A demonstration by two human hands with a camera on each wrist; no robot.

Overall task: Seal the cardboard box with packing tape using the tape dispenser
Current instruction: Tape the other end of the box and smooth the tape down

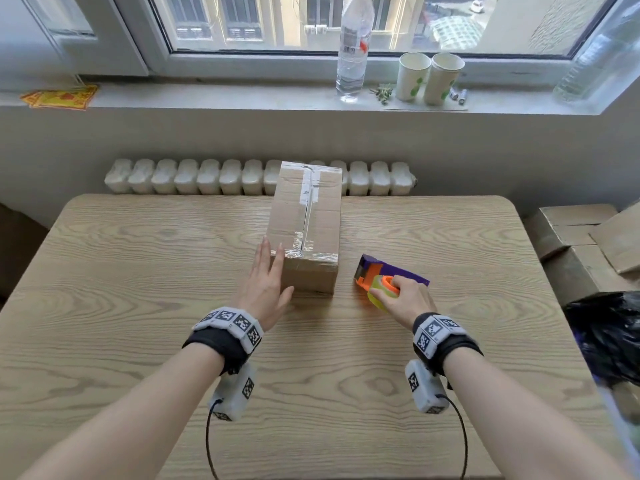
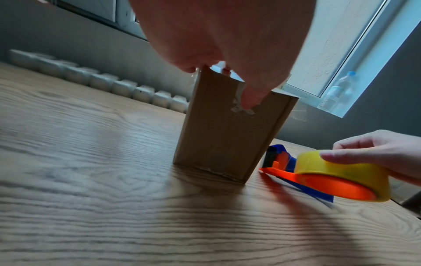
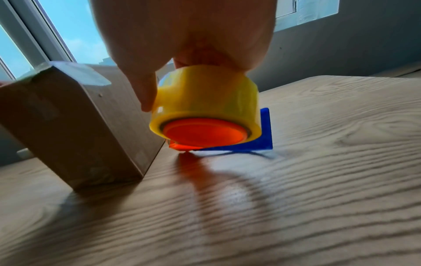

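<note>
A closed cardboard box stands mid-table, with clear tape running along its top seam and down the near end. My left hand lies with straight fingers against the box's near left corner, thumb on the near face. To the right of the box lies the tape dispenser, blue and orange with a yellow tape roll. My right hand grips that roll from above, fingers curled round it. In the left wrist view the dispenser is tilted, its front end on the table.
The wooden table stands against a radiator under a window sill with a water bottle and two paper cups. Flattened cartons and a black bag sit off the right edge.
</note>
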